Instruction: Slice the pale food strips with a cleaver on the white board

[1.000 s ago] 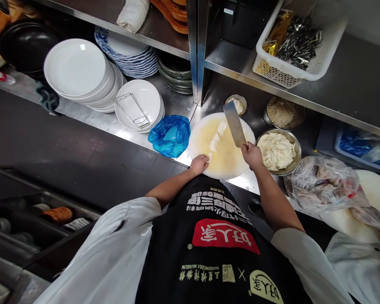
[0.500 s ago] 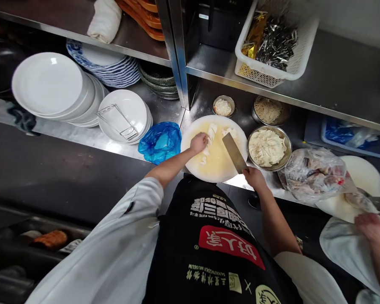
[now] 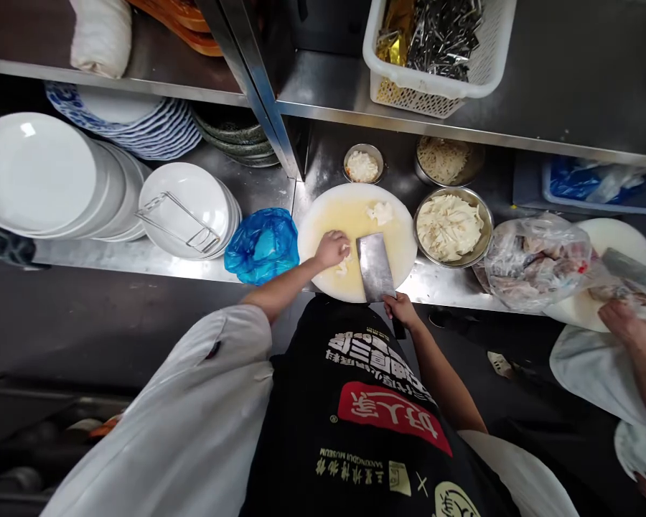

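Observation:
My left hand (image 3: 332, 248) is over the left half of a round cutting board (image 3: 323, 205), its fingers curled together at some small white food pieces (image 3: 343, 267). White shows at the fingertips, though how much they hold is hidden. The handle of a cleaver (image 3: 375, 264) is in my right hand (image 3: 401, 309) at the board's near edge. Its broad blade lies tilted over the board, just right of my left hand and apart from it. Farther back on the board is a small white heap (image 3: 380, 212).
Right of the board stands a metal bowl of pale slices (image 3: 449, 226); a small bowl (image 3: 362, 164) sits behind. A blue plastic bag (image 3: 262, 245) and stacked plates (image 3: 186, 208) are left. At right, a co-worker's hand (image 3: 627, 323) is beside bagged food (image 3: 538, 262). A shelf edge (image 3: 323, 115) overhangs.
The cleaver has moved left towards my left hand, its blade face now turned more to view. White slices above my left hand no longer show there. The whole view has shifted slightly.

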